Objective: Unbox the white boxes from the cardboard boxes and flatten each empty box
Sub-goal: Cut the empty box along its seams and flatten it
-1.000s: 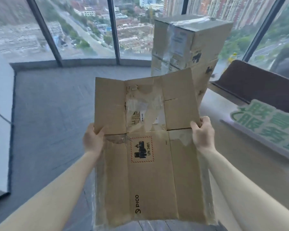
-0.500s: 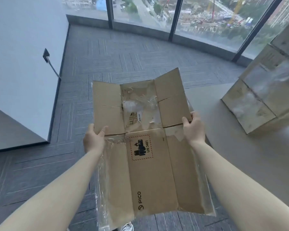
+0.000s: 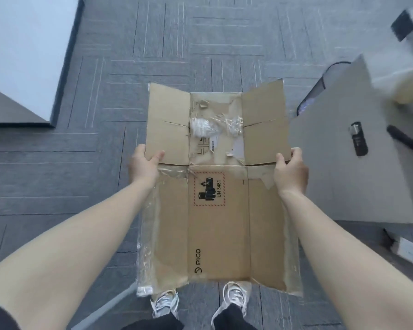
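Observation:
A flattened brown cardboard box (image 3: 218,225) hangs level in front of me over the grey carpet, flaps spread open, torn clear tape along its edges and a battery warning label on its middle panel. My left hand (image 3: 144,164) grips its left edge at the fold line. My right hand (image 3: 290,171) grips its right edge at the same height. No white box shows in this view.
A grey table (image 3: 358,177) stands to the right with a small black device (image 3: 358,139) lying on it. A white wall panel (image 3: 26,55) fills the upper left. My feet in white sneakers (image 3: 165,303) stand below the box on the carpet tiles (image 3: 57,186).
The view has swung down from the windows and stacked boxes to the floor. The flattened box stays held in both hands, now level above my feet.

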A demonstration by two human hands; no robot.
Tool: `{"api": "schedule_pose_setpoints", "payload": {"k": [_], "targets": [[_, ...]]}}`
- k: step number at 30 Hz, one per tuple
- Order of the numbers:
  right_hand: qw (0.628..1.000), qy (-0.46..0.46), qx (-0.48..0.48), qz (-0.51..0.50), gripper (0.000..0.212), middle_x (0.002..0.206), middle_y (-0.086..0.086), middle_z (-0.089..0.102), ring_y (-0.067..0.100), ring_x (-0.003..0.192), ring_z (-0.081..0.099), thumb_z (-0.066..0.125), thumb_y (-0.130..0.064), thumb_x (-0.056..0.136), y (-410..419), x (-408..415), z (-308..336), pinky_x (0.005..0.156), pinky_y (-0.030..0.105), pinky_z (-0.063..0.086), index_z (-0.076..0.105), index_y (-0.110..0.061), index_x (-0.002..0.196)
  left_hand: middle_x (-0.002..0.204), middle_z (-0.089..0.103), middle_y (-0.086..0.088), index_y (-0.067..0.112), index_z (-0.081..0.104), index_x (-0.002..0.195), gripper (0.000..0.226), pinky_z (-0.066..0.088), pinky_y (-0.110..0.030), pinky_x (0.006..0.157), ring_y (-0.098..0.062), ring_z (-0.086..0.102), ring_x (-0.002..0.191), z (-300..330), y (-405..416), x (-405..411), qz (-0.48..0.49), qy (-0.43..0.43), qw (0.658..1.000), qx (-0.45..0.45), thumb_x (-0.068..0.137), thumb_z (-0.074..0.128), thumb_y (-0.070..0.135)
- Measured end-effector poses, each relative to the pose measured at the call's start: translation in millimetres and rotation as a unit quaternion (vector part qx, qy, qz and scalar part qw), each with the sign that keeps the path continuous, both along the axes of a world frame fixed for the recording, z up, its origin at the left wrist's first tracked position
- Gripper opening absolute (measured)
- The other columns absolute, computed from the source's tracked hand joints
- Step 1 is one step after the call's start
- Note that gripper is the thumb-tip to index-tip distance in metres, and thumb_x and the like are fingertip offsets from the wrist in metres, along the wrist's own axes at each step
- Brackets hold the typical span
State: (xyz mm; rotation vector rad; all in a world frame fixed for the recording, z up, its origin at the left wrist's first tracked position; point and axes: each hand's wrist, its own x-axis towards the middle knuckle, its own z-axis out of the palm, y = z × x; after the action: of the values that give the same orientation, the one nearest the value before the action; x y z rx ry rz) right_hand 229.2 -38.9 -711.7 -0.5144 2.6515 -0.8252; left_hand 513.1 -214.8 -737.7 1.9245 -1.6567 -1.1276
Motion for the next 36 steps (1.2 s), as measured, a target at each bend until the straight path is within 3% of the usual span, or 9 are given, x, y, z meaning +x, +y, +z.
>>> {"api": "schedule_pose_setpoints", "payload": {"k": [3,10,14,17,22,25,28,31,36], "targets": [[1.000,-0.004,0.017,-0.003,0.032,0.085,0.007,0.057,0.030,0.079,0.050,0.050,-0.027,0.100,-1,-12,-83,0.066,0.034,0.032,0.049,-0.009,0.127,0.097,0.066,-0.007,0.010,0.054,0.098,0.030,0.042,-0.034,0.070,-0.030,0.062,0.088,-87,4,-11,0.002,0.002,1.000,0.006,0.089,0.068,0.035],[0.999,-0.007,0.041,-0.008,0.036,0.096,0.009,0.063,0.034,0.093,0.057,0.049,-0.029,0.100,2,-40,-251,0.072,0.035,0.036,0.048,-0.010,0.131,0.082,0.061,0.000,0.007,0.055,0.096,0.027,0.036,-0.031,0.063,-0.023,0.055,0.076,-249,0,-36,-0.008,0.015,1.000,0.014,0.092,0.067,0.031],[0.999,-0.010,0.038,-0.006,0.037,0.098,0.008,0.062,0.032,0.093,0.056,0.049,-0.028,0.100,-4,-52,-328,0.074,0.034,0.037,0.048,-0.009,0.132,0.086,0.066,-0.002,0.012,0.056,0.093,0.028,0.049,-0.038,0.076,-0.027,0.062,0.081,-322,-8,-41,-0.011,0.014,1.000,0.020,0.088,0.069,0.036],[0.999,-0.017,0.036,0.003,0.034,0.096,0.005,0.059,0.029,0.089,0.054,0.050,-0.029,0.099,-10,-61,-374,0.072,0.033,0.037,0.049,-0.009,0.127,0.089,0.069,-0.005,0.009,0.057,0.096,0.031,0.048,-0.037,0.074,-0.028,0.063,0.082,-363,-11,-47,-0.005,0.013,0.999,0.033,0.089,0.069,0.037],[0.998,-0.041,0.046,0.028,0.035,0.110,0.014,0.063,0.034,0.098,0.058,0.053,-0.031,0.099,-14,-66,-435,0.074,0.035,0.038,0.048,-0.007,0.124,0.097,0.067,-0.003,0.010,0.060,0.104,0.027,0.041,-0.032,0.073,-0.029,0.063,0.098,-414,-15,-55,-0.016,-0.011,0.999,0.040,0.092,0.066,0.034],[0.995,-0.054,0.062,0.050,0.054,0.121,0.015,0.059,0.034,0.109,0.056,0.061,-0.041,0.093,-13,-64,-456,0.078,0.035,0.039,0.044,-0.005,0.129,0.125,0.062,-0.011,0.011,0.053,0.129,0.046,0.042,-0.037,0.089,-0.033,0.056,0.116,-436,-14,-53,-0.045,-0.090,0.993,0.054,0.094,0.061,0.040],[0.985,-0.052,0.134,0.095,0.076,0.137,0.018,0.047,0.035,0.123,0.049,0.067,-0.048,0.087,-7,-67,-468,0.091,0.042,0.042,0.036,-0.007,0.142,0.142,0.045,-0.016,0.016,0.031,0.151,0.072,0.038,-0.042,0.103,-0.035,0.046,0.130,-452,-13,-49,-0.068,-0.158,0.982,0.080,0.093,0.058,0.048],[0.972,-0.017,0.195,0.130,0.089,0.144,0.021,0.037,0.038,0.130,0.040,0.062,-0.053,0.089,-4,-65,-473,0.100,0.045,0.040,0.019,-0.007,0.153,0.143,0.036,-0.017,0.014,0.022,0.154,0.078,0.036,-0.045,0.104,-0.035,0.039,0.132,-454,-7,-55,-0.083,-0.209,0.972,0.064,0.093,0.057,0.048],[0.957,0.021,0.241,0.159,0.091,0.149,0.019,0.031,0.037,0.133,0.032,0.057,-0.052,0.092,-8,-47,-459,0.106,0.046,0.035,0.009,-0.008,0.156,0.146,0.034,-0.015,0.011,0.028,0.148,0.072,0.038,-0.046,0.102,-0.033,0.035,0.132,-435,0,-61,-0.127,-0.302,0.944,0.033,0.092,0.058,0.047]]}}
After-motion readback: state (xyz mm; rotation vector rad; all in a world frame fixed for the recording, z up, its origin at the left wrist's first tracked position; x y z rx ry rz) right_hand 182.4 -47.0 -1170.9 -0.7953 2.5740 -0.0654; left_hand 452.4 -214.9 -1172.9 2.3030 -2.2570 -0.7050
